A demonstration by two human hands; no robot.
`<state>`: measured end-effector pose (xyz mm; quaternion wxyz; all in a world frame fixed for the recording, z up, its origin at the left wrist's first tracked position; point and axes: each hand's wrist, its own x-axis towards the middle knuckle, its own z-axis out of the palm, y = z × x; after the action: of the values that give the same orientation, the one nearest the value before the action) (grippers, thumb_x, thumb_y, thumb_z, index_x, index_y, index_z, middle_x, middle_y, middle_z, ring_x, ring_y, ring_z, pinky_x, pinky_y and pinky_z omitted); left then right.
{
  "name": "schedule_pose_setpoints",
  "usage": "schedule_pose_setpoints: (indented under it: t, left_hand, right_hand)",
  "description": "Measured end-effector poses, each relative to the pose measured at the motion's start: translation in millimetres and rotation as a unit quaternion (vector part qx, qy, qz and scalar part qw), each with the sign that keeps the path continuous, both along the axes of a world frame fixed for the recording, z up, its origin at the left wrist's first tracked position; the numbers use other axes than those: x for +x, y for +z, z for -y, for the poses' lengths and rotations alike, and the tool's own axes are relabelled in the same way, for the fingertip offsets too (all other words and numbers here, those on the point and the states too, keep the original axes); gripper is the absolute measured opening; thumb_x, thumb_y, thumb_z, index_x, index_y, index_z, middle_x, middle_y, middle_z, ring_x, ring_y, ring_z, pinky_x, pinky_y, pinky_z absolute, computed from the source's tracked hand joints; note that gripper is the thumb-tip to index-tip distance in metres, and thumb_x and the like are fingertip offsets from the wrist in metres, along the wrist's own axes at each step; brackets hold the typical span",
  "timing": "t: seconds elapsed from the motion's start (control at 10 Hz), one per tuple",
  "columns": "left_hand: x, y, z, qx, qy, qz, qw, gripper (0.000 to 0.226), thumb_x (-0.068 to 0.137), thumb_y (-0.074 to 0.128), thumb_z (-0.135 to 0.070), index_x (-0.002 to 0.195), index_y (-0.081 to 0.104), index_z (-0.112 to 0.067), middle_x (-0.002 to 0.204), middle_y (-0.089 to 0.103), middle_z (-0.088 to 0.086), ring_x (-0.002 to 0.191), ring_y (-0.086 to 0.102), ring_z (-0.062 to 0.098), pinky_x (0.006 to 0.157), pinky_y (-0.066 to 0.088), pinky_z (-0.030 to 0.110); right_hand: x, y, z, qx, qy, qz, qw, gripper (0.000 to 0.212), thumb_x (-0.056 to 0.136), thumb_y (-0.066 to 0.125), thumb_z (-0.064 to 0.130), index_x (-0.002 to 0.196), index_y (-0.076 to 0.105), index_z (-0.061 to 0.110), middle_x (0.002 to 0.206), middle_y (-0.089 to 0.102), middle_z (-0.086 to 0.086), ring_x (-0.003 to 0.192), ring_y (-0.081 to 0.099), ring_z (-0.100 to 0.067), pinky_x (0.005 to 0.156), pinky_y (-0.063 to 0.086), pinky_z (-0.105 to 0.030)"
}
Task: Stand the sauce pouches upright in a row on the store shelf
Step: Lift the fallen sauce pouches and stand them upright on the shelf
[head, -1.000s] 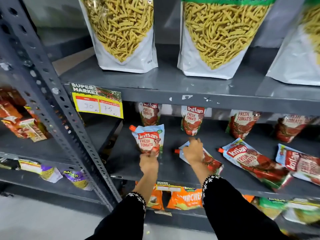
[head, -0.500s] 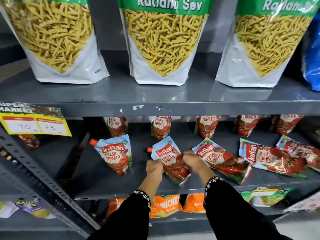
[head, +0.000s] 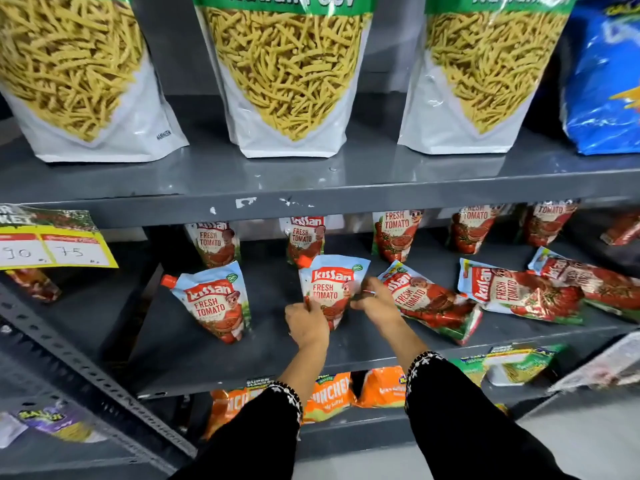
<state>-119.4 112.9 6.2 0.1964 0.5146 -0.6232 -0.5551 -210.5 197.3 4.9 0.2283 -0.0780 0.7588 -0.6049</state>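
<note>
Grey shelf (head: 194,355), mid-frame: left hand (head: 306,322) and right hand (head: 375,301) clasp the soft, floppy sauce pouch (head: 330,289) by its lower sides.

You are looking at three big sev bags (head: 284,74) standing in a row on the upper shelf, with a blue snack bag (head: 602,77) sitting at their right. A yellow price tag (head: 52,249) reading 90 and 75 is hanging at the left. Orange snack packets (head: 329,396) are lying on the lower shelf, green packets (head: 519,363) resting further right
</note>
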Motion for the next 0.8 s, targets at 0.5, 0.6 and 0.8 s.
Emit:
schedule_pose_setpoints:
  t: [0.5, 0.6, 0.8]
  left_hand:
    - [-123, -21, -110, 0.292, -0.022, -0.034, 0.956, 0.049, 0.092, 0.054, -0.029, 0.130, 0.050, 0.003, 0.131, 0.056, 0.023, 0.114, 0.057, 0.041, 0.055, 0.044, 0.037]
    - [-134, -22, -117, 0.298, 0.036, -0.048, 0.953, 0.042, 0.093, 0.051, -0.016, 0.131, 0.050, 0.002, 0.132, 0.056, 0.024, 0.116, 0.057, 0.042, 0.061, 0.049, 0.043]
    - [-139, -16, -129, 0.176, 0.089, 0.040, 0.980, 0.039, 0.092, 0.047, -0.013, 0.125, 0.052, 0.008, 0.126, 0.060, 0.027, 0.112, 0.060, 0.042, 0.092, 0.052, 0.048]
  right_hand:
    - [-124, 23, -135, 0.426, 0.099, -0.109, 0.893, 0.040, 0.095, 0.043, 0.016, 0.129, 0.053, -0.002, 0.136, 0.054, -0.022, 0.126, 0.051, -0.033, 0.097, 0.048, -0.032]
    - [-132, 18, -141, 0.327, 0.108, -0.023, 0.939, 0.034, 0.092, 0.047, 0.008, 0.121, 0.057, -0.008, 0.126, 0.061, -0.026, 0.113, 0.063, -0.031, 0.048, 0.048, -0.011]
    - [-143, 18, -152, 0.276, 0.125, 0.005, 0.953, 0.039, 0.087, 0.040, -0.005, 0.050, 0.051, 0.003, 0.037, 0.057, -0.026, 0.015, 0.043, -0.006, 0.025, 0.027, -0.007]
